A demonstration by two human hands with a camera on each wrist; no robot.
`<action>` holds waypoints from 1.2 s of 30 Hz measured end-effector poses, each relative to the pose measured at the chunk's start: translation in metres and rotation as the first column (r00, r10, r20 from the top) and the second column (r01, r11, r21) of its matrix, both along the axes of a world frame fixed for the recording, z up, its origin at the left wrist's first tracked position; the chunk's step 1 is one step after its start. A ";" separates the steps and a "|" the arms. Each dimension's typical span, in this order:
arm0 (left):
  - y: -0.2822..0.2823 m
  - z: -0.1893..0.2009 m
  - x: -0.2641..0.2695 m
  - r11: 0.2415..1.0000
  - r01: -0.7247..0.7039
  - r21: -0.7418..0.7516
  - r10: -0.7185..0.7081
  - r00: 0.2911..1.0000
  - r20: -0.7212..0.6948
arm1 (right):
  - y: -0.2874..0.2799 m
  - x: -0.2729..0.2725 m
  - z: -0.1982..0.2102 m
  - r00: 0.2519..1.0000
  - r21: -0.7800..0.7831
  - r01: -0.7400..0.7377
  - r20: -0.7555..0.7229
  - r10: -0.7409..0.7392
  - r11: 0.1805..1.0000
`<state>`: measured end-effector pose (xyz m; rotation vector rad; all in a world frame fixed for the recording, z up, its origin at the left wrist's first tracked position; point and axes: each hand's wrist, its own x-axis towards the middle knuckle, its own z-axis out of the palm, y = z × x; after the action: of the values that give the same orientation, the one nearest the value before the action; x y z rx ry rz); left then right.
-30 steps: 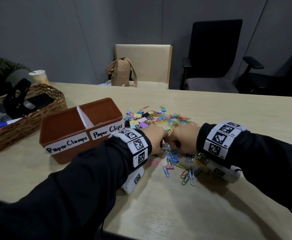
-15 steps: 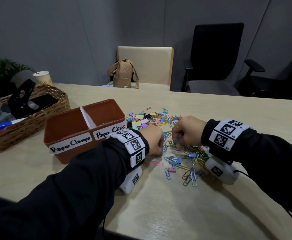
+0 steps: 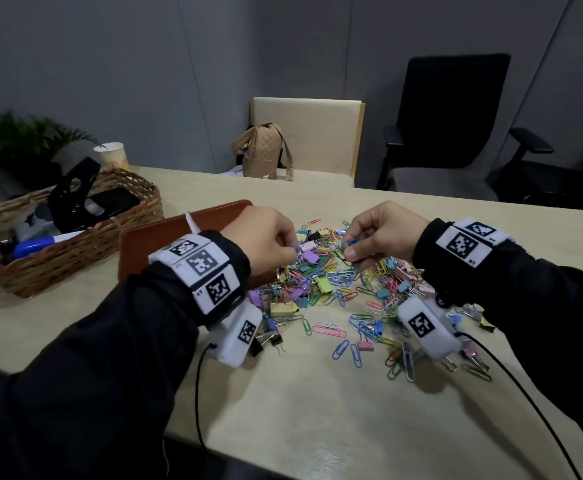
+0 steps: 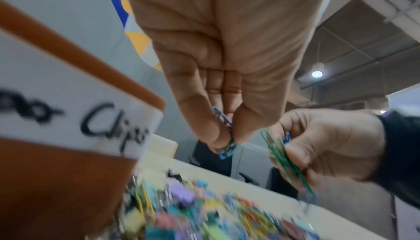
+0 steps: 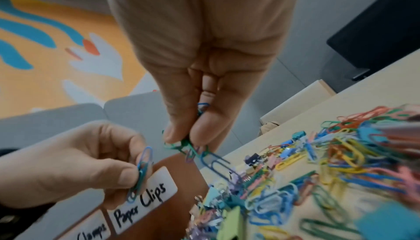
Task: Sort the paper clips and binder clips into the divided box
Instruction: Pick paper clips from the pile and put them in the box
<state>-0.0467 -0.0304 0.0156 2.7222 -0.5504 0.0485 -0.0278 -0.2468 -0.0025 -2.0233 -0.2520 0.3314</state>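
Observation:
A pile of coloured paper clips and binder clips (image 3: 331,282) lies on the table right of the brown divided box (image 3: 165,237). The box carries labels "Paper Clamps" and "Paper Clips" (image 5: 145,200). My left hand (image 3: 266,240) hovers over the pile's left edge beside the box and pinches a few blue paper clips (image 4: 225,136). My right hand (image 3: 380,237) is raised over the pile and pinches green and blue paper clips (image 5: 193,147). Both hands are a little apart above the table.
A wicker basket (image 3: 75,251) with a black punch and a marker stands at the left. A paper cup (image 3: 112,155) and a plant sit behind it. Chairs and a tan bag (image 3: 262,150) are beyond the far edge. Loose clips (image 3: 352,344) spread toward the near side.
Both hands have lifted off the pile with paper clips pinched in them and moved apart; the left hand has shifted toward the box.

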 end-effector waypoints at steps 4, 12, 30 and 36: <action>0.026 0.008 0.009 0.990 -0.111 -0.090 0.120 0.988 0.100 | 0.015 0.006 0.003 0.997 0.052 0.002 0.071 -0.006 0.999; 0.060 0.006 0.021 0.956 -0.282 -0.080 0.290 0.947 0.135 | 0.071 0.021 0.022 0.970 0.366 0.063 0.198 -0.143 0.928; 0.034 0.000 -0.008 0.977 -0.209 0.046 0.209 0.978 0.006 | 0.085 0.028 -0.005 0.948 0.097 0.119 0.285 -0.142 0.988; 0.007 -0.031 -0.004 0.982 -0.057 0.178 0.084 0.986 -0.144 | 0.056 0.023 -0.023 0.957 -0.754 -0.049 0.152 0.247 0.654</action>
<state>-0.0512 -0.0231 -0.0153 2.8824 -0.4323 -0.1944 -0.0051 -0.1907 -0.0254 -2.8906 -0.5032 0.3171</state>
